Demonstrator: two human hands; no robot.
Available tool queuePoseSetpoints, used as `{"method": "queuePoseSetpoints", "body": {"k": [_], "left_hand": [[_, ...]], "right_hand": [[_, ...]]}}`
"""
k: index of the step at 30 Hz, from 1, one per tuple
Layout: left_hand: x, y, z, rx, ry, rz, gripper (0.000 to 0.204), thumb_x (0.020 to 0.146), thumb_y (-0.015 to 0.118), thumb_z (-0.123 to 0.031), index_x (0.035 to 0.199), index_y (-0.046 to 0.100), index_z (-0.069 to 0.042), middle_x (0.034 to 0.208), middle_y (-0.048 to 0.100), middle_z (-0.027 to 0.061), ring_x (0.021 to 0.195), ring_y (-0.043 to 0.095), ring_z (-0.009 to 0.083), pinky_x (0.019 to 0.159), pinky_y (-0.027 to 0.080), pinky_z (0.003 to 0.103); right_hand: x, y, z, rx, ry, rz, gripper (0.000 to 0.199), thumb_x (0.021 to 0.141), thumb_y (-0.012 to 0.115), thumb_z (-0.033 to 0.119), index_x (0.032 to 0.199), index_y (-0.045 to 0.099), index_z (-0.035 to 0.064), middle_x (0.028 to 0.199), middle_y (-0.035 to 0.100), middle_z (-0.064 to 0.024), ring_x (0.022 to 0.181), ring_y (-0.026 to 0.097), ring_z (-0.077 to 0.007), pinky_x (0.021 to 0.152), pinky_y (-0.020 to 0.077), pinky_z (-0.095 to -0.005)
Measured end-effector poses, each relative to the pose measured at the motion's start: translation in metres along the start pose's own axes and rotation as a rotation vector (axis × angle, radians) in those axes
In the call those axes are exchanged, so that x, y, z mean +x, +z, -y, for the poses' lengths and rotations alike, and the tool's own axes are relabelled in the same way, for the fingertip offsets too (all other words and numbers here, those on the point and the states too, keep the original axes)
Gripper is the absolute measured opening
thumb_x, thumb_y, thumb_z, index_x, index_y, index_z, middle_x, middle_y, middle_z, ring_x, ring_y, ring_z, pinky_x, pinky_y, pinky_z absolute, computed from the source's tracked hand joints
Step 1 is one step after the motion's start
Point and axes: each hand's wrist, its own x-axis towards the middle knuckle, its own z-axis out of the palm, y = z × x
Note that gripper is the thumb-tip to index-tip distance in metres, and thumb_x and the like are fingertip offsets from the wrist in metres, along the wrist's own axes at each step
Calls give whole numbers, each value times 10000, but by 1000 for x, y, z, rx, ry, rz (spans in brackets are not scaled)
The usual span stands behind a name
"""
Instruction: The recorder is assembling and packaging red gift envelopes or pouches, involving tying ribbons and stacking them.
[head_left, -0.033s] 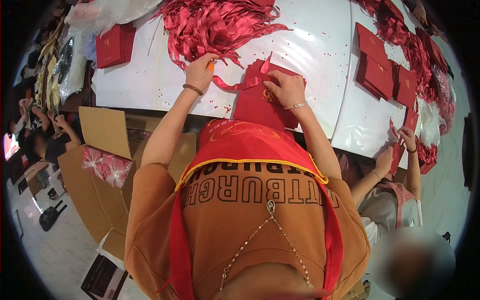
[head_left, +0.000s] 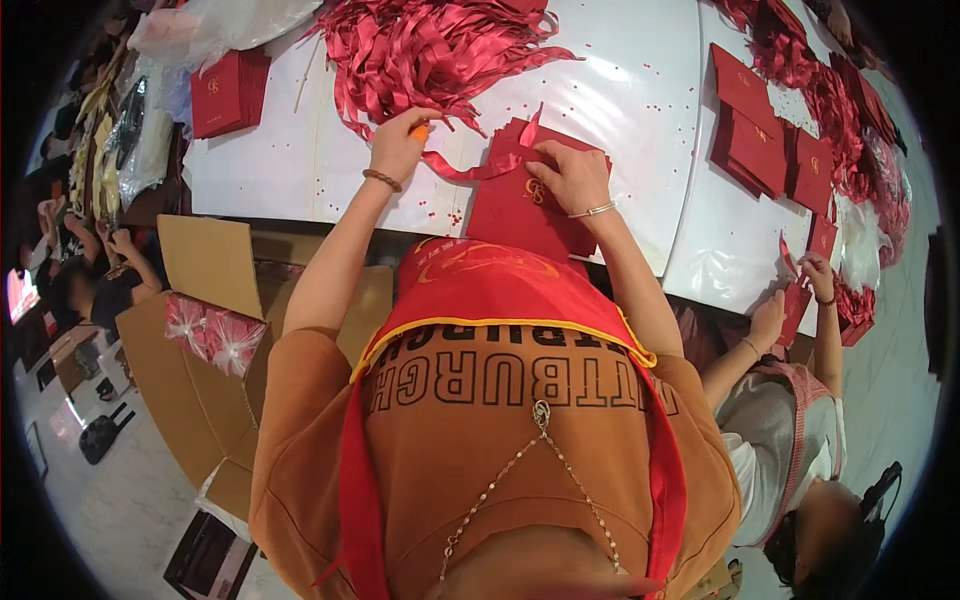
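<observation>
A red ribbon (head_left: 465, 173) runs in a slack curve between my hands. My left hand (head_left: 398, 150) is closed at its left end, beside the ribbon pile, and a small orange thing (head_left: 418, 132) shows at the fingers; its kind is unclear. My right hand (head_left: 572, 178) pinches the ribbon at the upper part of a red folded paper piece with a gold emblem, perhaps a bag or card (head_left: 510, 205). One ribbon end sticks up past its top edge. More such red pieces lie fanned under it. The right fingertips partly hide the ribbon.
A big heap of red ribbons (head_left: 430, 60) lies ahead on the white table (head_left: 620, 90). Red stacks stand at the far left (head_left: 230, 95) and right (head_left: 750, 150). An opened cardboard box (head_left: 200, 400) is at my left. A co-worker's hands (head_left: 775, 315) handle a red piece at right.
My hands, the ribbon and the red pieces keep their places. At the lower right, the co-worker's head shows at a slightly different spot.
</observation>
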Motion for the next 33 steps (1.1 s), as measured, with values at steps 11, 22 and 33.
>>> {"method": "queuePoseSetpoints", "body": {"k": [11, 22, 33], "left_hand": [[-2, 50, -95, -317, 139, 263, 157, 807, 548, -81, 940, 614, -28, 841, 636, 93, 700, 603, 170, 634, 467, 261], [4, 46, -104, 34, 355, 246, 141, 773, 565, -82, 896, 612, -30, 796, 642, 128, 720, 627, 253, 633, 481, 314], [-28, 68, -112, -576, -102, 485, 145, 807, 571, -47, 938, 598, 7, 742, 623, 65, 622, 589, 98, 553, 475, 212]], "right_hand": [[0, -11, 7, 129, 103, 126, 209, 714, 652, 273, 835, 618, 105, 681, 597, -78, 685, 576, -248, 640, 372, -375], [-34, -31, -11, 122, 56, -72, 231, 699, 682, 183, 873, 604, 53, 756, 547, -90, 717, 534, -238, 623, 433, -323], [-31, -27, -20, 400, 354, 56, 296, 721, 669, 192, 947, 598, 16, 797, 610, -141, 697, 574, -250, 648, 449, -313]]}}
